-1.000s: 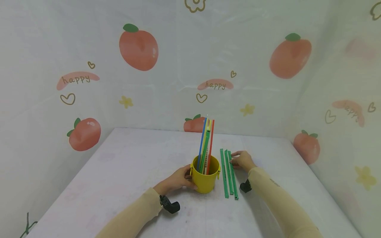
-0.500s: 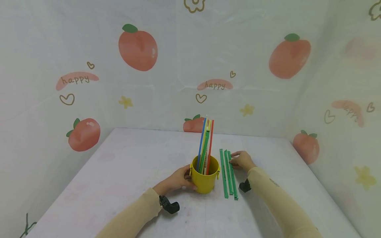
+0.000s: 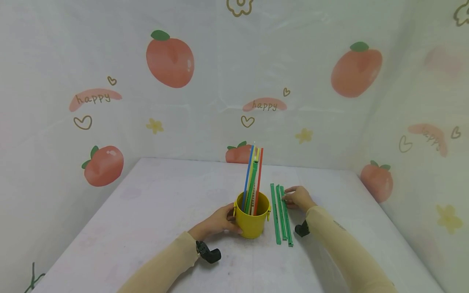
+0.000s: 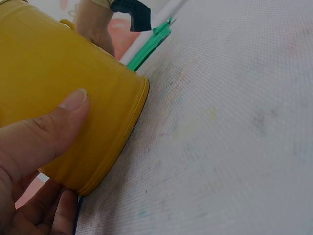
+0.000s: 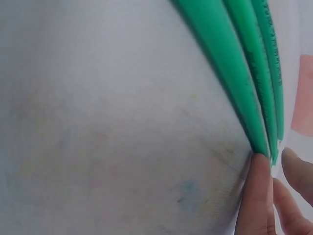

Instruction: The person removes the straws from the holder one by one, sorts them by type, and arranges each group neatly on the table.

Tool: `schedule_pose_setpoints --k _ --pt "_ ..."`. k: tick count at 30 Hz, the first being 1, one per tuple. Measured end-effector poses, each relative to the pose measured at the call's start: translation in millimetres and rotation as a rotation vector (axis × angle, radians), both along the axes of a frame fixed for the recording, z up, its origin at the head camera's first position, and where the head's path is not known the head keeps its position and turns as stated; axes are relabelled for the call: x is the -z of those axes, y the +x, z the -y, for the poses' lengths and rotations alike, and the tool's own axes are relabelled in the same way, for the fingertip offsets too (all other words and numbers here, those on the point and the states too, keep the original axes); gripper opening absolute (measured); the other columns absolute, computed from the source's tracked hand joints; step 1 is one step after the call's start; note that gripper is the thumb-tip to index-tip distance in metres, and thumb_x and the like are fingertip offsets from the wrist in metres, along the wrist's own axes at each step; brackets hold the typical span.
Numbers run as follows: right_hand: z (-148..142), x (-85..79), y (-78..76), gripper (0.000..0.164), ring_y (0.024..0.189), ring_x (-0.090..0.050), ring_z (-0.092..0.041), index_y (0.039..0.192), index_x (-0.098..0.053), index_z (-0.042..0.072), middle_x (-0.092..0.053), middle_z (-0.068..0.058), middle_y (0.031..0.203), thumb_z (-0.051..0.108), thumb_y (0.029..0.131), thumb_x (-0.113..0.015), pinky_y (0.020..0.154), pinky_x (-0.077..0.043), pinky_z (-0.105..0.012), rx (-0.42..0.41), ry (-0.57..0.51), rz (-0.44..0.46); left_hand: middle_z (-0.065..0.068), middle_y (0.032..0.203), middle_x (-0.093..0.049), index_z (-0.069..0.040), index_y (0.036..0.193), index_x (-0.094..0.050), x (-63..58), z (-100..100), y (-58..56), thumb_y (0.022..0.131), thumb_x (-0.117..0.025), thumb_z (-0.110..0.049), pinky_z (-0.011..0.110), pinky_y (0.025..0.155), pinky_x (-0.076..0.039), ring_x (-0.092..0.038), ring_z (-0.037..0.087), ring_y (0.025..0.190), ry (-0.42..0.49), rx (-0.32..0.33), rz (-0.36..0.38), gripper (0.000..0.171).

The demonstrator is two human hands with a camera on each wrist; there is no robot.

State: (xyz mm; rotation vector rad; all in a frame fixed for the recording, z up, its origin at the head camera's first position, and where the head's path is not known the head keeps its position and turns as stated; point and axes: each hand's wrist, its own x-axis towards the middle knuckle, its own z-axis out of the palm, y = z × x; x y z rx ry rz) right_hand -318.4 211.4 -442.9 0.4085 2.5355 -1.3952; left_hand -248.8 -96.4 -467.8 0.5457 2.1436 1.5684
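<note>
In the head view my left hand (image 3: 218, 222) grips the side of a small yellow bucket (image 3: 251, 226), thumb in front and the other fingers behind. The left wrist view shows that thumb (image 4: 58, 120) flat on the bucket wall. Inside the bucket lean several long straws, blue, yellow and red, with one green wrapped straw (image 3: 251, 187) among them. To its right lie 3 green wrapped straws (image 3: 275, 215) side by side. My right hand (image 3: 299, 197) rests at the far end of the rightmost one, its fingertips touching that straw (image 5: 222, 63) in the right wrist view.
A white cloth-covered table (image 3: 176, 191) runs back to a wall sheet (image 3: 220, 73) printed with fruit and hearts. Black cameras sit on both wrists, the left one (image 3: 209, 253) near the bucket. A thin green cord (image 3: 33, 280) shows at lower left.
</note>
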Motion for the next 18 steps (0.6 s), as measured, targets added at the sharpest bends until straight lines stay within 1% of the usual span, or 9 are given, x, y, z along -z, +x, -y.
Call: schedule_pose_setpoints --k 3,7,8,10,15,16,18 --pt "-2.1 -2.5 -0.3 0.043 0.074 -0.065 -0.014 0.128 -0.057 -0.002 -0.067 -0.016 0.101 0.009 0.088 -0.068 0.069 -0.059 -0.025 -0.009 0.039 0.003 0.007 0.147 -0.046 -0.012 0.147 -0.039 0.0 -0.2 0.7 0.074 -0.083 -0.011 0.048 0.114 -0.035 -0.042 0.032 0.137 0.001 -0.003 0.000 0.085" --pt "-5.0 -8.6 -1.4 0.043 0.082 -0.066 -0.016 0.130 -0.056 0.000 -0.067 -0.018 0.109 0.013 0.090 -0.067 0.072 -0.058 -0.025 -0.019 0.031 0.001 0.007 0.147 -0.046 -0.012 0.147 -0.039 -0.2 -0.2 1.2 0.074 -0.083 -0.010 0.049 0.114 -0.034 -0.042 0.032 0.137 -0.002 -0.007 0.000 0.085" --pt "-4.9 -11.2 -1.2 0.043 0.085 -0.066 -0.017 0.131 -0.055 0.000 -0.066 -0.018 0.112 0.013 0.091 -0.067 0.074 -0.059 -0.026 -0.016 0.003 -0.001 0.007 0.147 -0.046 -0.012 0.147 -0.039 -0.1 -0.3 1.2 0.074 -0.083 -0.010 0.049 0.114 -0.034 -0.042 0.032 0.137 -0.004 -0.007 0.000 0.085" --pt "-3.6 -17.7 0.4 0.046 0.092 -0.067 -0.021 0.134 -0.051 -0.004 -0.064 -0.023 0.118 0.009 0.092 -0.065 0.080 -0.060 -0.029 -0.024 -0.084 -0.020 0.007 0.147 -0.046 -0.012 0.147 -0.039 -0.2 -0.2 1.2 0.074 -0.083 -0.010 0.049 0.114 -0.035 -0.042 0.032 0.137 -0.007 -0.007 -0.001 0.085" --pt "2.2 -38.0 6.5 0.052 0.109 -0.063 -0.030 0.139 -0.042 -0.008 -0.055 -0.027 0.129 0.005 0.093 -0.062 0.087 -0.058 -0.031 -0.057 -0.286 -0.091 0.007 0.147 -0.045 -0.012 0.147 -0.039 0.6 0.2 0.4 0.075 -0.083 -0.011 0.048 0.114 -0.035 -0.042 0.032 0.137 -0.010 -0.004 -0.008 0.085" --pt "3.3 -42.4 7.6 0.052 0.109 -0.063 -0.030 0.140 -0.042 -0.008 -0.054 -0.028 0.131 0.006 0.094 -0.061 0.088 -0.057 -0.031 -0.067 -0.312 -0.107 0.007 0.147 -0.045 -0.012 0.147 -0.039 0.9 0.3 0.1 0.075 -0.083 -0.011 0.048 0.114 -0.036 -0.042 0.032 0.137 -0.010 -0.003 -0.011 0.085" --pt "5.6 -51.0 9.1 0.051 0.103 -0.066 -0.023 0.141 -0.041 -0.008 -0.054 -0.027 0.132 0.006 0.095 -0.060 0.089 -0.057 -0.030 -0.079 -0.353 -0.135 0.006 0.147 -0.045 -0.012 0.147 -0.038 1.2 0.5 -0.4 0.075 -0.083 -0.011 0.048 0.114 -0.036 -0.042 0.032 0.137 -0.009 0.000 -0.013 0.085"
